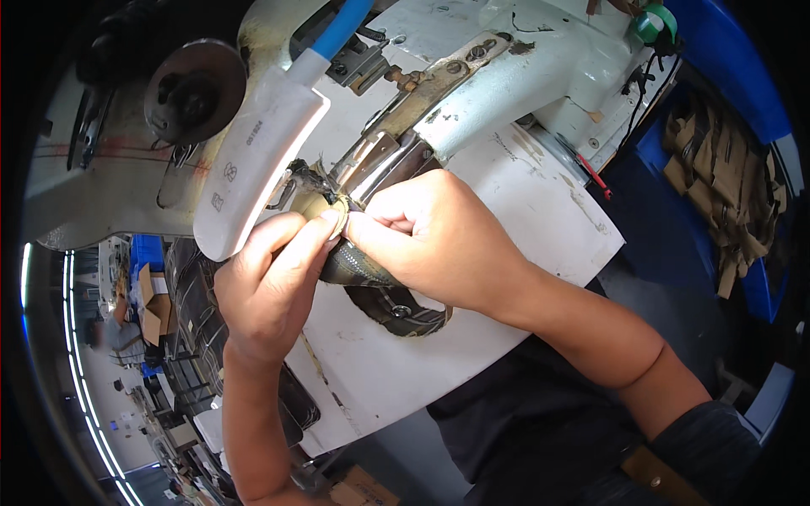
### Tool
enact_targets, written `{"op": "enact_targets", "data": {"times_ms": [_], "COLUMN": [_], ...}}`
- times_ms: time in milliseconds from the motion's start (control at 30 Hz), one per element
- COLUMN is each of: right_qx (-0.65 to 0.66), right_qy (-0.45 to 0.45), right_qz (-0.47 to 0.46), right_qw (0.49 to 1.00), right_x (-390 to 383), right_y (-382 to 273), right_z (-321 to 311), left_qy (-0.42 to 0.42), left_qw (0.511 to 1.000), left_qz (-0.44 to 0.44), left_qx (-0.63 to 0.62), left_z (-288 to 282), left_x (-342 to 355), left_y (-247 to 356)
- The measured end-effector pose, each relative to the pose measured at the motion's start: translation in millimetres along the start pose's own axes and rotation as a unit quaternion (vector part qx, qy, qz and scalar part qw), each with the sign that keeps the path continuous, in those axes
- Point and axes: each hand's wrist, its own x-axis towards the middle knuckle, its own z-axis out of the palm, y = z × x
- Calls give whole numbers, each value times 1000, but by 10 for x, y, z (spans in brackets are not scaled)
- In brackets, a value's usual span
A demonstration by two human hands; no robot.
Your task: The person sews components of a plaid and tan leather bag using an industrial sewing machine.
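My left hand (278, 287) pinches the tan edge of a dark olive stitched piece (359, 266), possibly a shoe part, at the metal working end of an industrial sewing machine (515, 63). My right hand (439, 240) is closed, its thumb and forefinger gripping the same piece just right of my left fingertips. The piece hangs below my fingers, with a dark looped part and an eyelet over the white work board (565, 219). A white lamp (261, 160) on a blue tube shines down just left of the work point, where some detail is hidden by my fingers.
At right, a blue bin (751, 287) holds brown cut pieces (717, 185); a red-handled tool (595, 173) lies by the machine. At left are a cardboard box (154, 308), dark stacked material (194, 320) and another person (122, 333) farther off. A dark disc (194, 88) sits upper left.
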Motion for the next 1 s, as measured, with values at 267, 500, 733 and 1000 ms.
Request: {"op": "enact_targets", "data": {"times_ms": [267,500,733,1000], "right_qx": [90,153,166,181], "right_qy": [-74,-40,-72,-66], "right_qz": [50,57,100,73], "right_qw": [992,986,978,979], "right_x": [-62,-84,-146,-186], "right_y": [48,85,61,96], "right_z": [-14,89,39,70], "left_qy": [-86,-115,-152,-164], "left_qw": [987,966,925,885], "left_qz": [-75,-160,-240,-337], "left_qx": [-116,-170,-252,-276], "left_z": [-158,-207,-259,-299], "left_x": [102,175,168,235], "left_y": [-29,12,-27,-49]}}
